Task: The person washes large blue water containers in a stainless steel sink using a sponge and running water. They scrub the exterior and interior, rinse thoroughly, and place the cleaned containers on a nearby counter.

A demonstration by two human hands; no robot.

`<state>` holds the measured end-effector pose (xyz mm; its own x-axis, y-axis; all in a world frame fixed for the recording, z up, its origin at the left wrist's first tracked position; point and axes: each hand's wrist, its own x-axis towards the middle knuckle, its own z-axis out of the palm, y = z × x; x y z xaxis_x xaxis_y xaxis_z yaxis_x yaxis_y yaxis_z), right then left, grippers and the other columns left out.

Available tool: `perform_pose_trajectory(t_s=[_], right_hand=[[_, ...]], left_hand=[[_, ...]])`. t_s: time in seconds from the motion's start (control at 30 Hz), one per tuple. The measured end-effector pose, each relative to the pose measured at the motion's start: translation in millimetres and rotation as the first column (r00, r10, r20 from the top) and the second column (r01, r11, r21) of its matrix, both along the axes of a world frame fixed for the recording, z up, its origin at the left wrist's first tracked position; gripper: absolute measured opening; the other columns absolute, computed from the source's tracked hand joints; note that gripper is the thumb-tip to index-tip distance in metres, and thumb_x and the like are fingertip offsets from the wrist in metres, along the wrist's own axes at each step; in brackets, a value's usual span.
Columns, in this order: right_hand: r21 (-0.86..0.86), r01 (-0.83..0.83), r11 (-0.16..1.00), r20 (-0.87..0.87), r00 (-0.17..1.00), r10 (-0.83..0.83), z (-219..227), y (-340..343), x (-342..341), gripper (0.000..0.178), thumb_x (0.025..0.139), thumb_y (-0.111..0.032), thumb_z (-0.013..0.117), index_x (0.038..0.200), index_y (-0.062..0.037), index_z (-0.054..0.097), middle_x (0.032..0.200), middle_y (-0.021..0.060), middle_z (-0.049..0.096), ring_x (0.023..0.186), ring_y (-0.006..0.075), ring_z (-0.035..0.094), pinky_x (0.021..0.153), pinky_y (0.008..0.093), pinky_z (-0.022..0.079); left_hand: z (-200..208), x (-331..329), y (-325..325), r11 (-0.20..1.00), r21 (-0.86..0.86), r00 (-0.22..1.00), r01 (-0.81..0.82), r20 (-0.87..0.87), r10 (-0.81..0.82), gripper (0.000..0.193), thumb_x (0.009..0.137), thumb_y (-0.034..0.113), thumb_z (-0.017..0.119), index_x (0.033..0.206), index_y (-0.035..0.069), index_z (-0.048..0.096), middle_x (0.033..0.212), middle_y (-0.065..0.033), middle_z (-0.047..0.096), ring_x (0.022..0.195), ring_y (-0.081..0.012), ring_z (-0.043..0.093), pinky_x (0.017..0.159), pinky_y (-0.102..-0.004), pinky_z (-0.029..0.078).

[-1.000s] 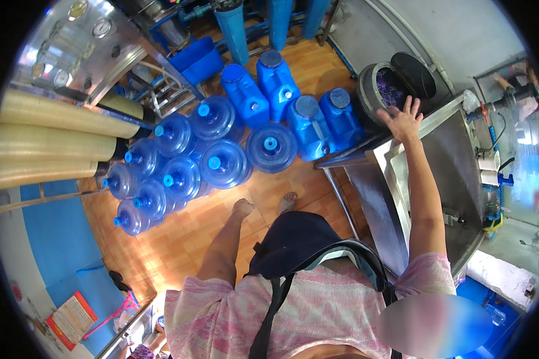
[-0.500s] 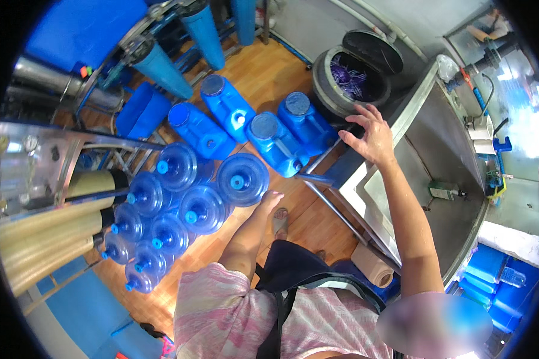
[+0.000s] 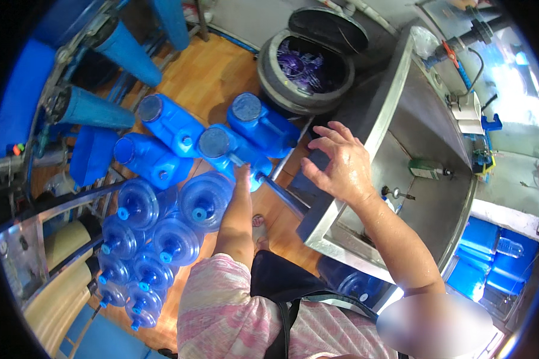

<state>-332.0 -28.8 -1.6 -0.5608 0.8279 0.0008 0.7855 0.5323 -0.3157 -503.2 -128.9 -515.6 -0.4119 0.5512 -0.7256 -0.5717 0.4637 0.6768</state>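
Observation:
My left hand [image 3: 242, 175] reaches down to the handle of a blue jug [image 3: 214, 142] with a round grey cap. It overlaps the handle, and its fingers are too foreshortened to show whether they close round it. My right hand [image 3: 341, 161], wet and with fingers spread, hovers empty over the near left rim of the stainless steel sink [image 3: 413, 143]. Beside the jug stand another capped blue jug [image 3: 254, 122] on the right and two more on the left, one of them a blue jug [image 3: 170, 122] set farther back.
Several clear blue round water bottles [image 3: 200, 203] lie grouped at the left. Behind the jugs stands a grey bin [image 3: 272, 87], lid raised, purple stuff inside. A green bottle [image 3: 424, 169] lies in the sink. Blue filter housings [image 3: 126, 54] stand at the far left.
My left hand has moved forward and left from beside the round bottles to the jug's handle. My right hand stays open near the sink's edge. The view has shifted to the right.

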Motion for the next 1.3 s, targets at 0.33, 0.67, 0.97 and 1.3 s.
perform_pose_trajectory(t_s=[0.33,0.67,0.97,1.3], right_hand=[[0.021,0.013,1.000,-0.010,1.000,-0.012,-3,3,4,0.037,0.074,-0.034,0.076,0.093,-0.0027,0.075,0.117,0.0138,0.072,0.122,0.0356,0.060,0.095,0.0461,0.053],[-0.024,0.064,0.998,-0.117,0.991,-0.067,10,-3,3,0.044,0.073,-0.044,0.072,0.089,-0.0037,0.077,0.093,0.0127,0.075,0.108,0.0314,0.065,0.092,0.0434,0.054],[0.141,0.100,0.985,-0.662,0.749,0.018,-3,-7,21,0.059,0.080,-0.040,0.077,0.125,-0.0037,0.064,0.124,0.0196,0.064,0.121,0.0360,0.059,0.105,0.0435,0.047],[0.104,0.219,0.970,-0.764,0.643,-0.063,-49,-36,144,0.074,0.095,-0.030,0.066,0.156,-0.0077,0.029,0.162,0.0269,0.023,0.151,0.0426,0.023,0.123,0.0470,0.022]], left_hand=[[38,-19,10,0.986,-0.080,0.884,-0.149,0.435,0.169,0.049,0.086,0.022,0.075,0.129,0.006,0.058,0.124,-0.0110,0.066,0.113,-0.0317,0.062,0.103,-0.0470,0.047],[292,-29,-50,0.958,0.140,0.943,-0.248,-0.190,0.272,0.028,0.074,-0.001,0.076,0.096,0.004,0.060,0.079,-0.0054,0.062,0.063,-0.0158,0.059,0.050,-0.0314,0.048],[598,-20,-189,0.940,0.276,0.805,0.200,-0.594,0.003,0.019,0.072,0.000,0.072,0.087,0.002,0.062,0.071,-0.0053,0.061,0.054,-0.0133,0.057,0.050,-0.0278,0.047],[692,47,-283,0.486,0.793,0.720,0.368,-0.573,0.390,0.034,0.064,-0.007,0.066,0.098,-0.007,0.060,0.078,-0.0144,0.061,0.057,-0.0221,0.059,0.048,-0.0310,0.052]])
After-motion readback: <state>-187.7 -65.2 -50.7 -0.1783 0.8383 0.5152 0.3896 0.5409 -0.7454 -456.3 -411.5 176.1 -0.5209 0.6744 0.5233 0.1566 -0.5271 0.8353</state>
